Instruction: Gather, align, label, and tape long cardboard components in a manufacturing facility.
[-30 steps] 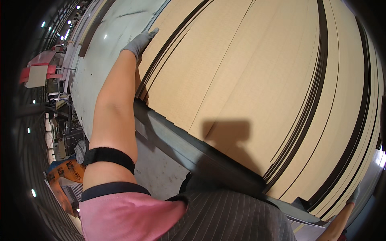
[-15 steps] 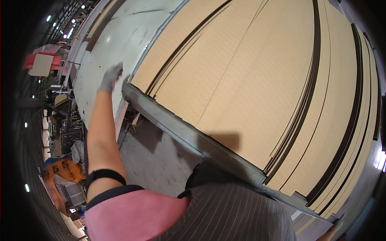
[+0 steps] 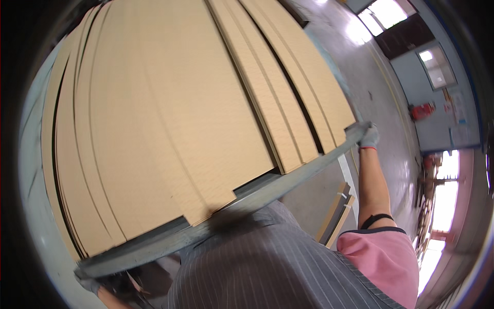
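Two gloved hands [image 3: 369,136] at one table edge [image 3: 149,253]; several boards [image 3: 180,103] atop.

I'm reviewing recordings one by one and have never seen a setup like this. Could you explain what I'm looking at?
There is no machine arm here: a person works with their own gloved hands. The picture comes from the left of two fisheye cameras on their head, looking down, so straight edges bend.

The striped garment and pink sleeve are the wearer's. Long tan boards lie side by side, with dark gaps between some and uneven near ends.

The left hand is at the left end of the grey front rail, the right hand at its right end. Neither holds a board; how firmly they grip the rail isn't clear.
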